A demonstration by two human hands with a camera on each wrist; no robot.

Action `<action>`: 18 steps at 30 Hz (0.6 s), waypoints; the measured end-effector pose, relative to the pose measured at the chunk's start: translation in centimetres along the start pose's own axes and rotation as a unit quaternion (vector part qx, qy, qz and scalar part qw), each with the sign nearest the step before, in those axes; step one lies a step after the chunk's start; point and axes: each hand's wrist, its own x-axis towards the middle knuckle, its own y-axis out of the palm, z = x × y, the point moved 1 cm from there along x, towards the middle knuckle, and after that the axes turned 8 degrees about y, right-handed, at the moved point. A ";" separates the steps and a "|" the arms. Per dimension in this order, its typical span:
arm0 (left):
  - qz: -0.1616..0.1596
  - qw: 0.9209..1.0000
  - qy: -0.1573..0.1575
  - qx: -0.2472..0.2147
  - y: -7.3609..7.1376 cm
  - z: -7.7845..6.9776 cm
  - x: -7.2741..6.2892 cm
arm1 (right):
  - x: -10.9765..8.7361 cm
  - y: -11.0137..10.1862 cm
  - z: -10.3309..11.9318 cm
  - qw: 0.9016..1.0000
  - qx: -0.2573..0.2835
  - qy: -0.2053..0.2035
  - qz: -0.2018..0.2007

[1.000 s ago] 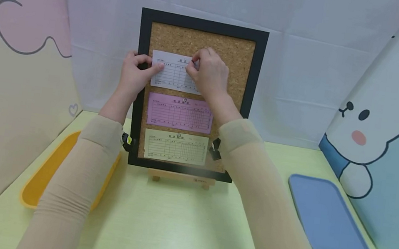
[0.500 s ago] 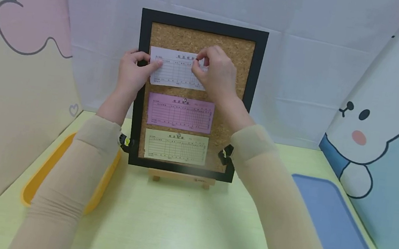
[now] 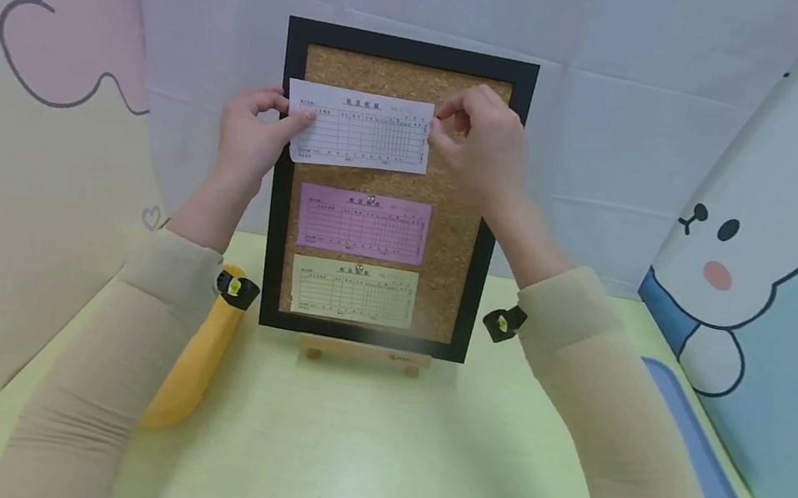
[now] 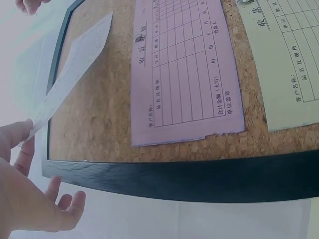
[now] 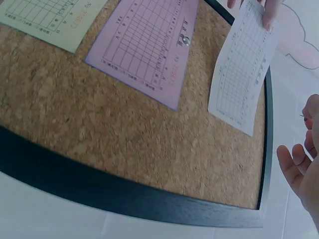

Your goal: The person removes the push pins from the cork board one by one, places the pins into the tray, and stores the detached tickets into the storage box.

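Both pinch: left hand (image 3: pixel 253 131) a white slip (image 3: pixel 363 131), right hand (image 3: pixel 487 144) a pin (image 5: pixel 302 116).

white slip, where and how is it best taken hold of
Probably pinch the white slip by its left short edge, coming from the left, thumb in front and fingers behind, as the left hand holds it. It is thin, and the left wrist view shows it angled off the cork, leaving room behind.
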 end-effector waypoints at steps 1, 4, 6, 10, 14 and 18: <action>0.001 1.000 0.003 -0.007 -0.1 -0.1 -0.1 | 0.0 -0.4 -0.2 1.000 0.000 -0.003 -0.004; 0.001 1.000 0.007 -0.024 -0.5 -0.5 -0.5 | -0.3 -1.5 -0.7 1.000 -0.001 -0.009 -0.015; 0.001 0.999 0.011 -0.030 -0.8 -0.7 -0.8 | -0.6 -2.2 -1.0 1.000 -0.002 -0.016 -0.024; -0.002 0.999 0.029 -0.019 -1.6 -1.2 -1.4 | -1.4 -4.0 -1.6 0.998 -0.003 -0.037 -0.041; -0.001 0.998 0.056 0.017 -2.3 -1.6 -2.1 | -2.0 -5.7 -2.0 0.997 -0.013 -0.048 -0.051; -0.002 0.993 0.096 0.067 -3.0 -1.9 -2.7 | -2.6 -7.2 -2.5 0.997 -0.019 -0.047 -0.055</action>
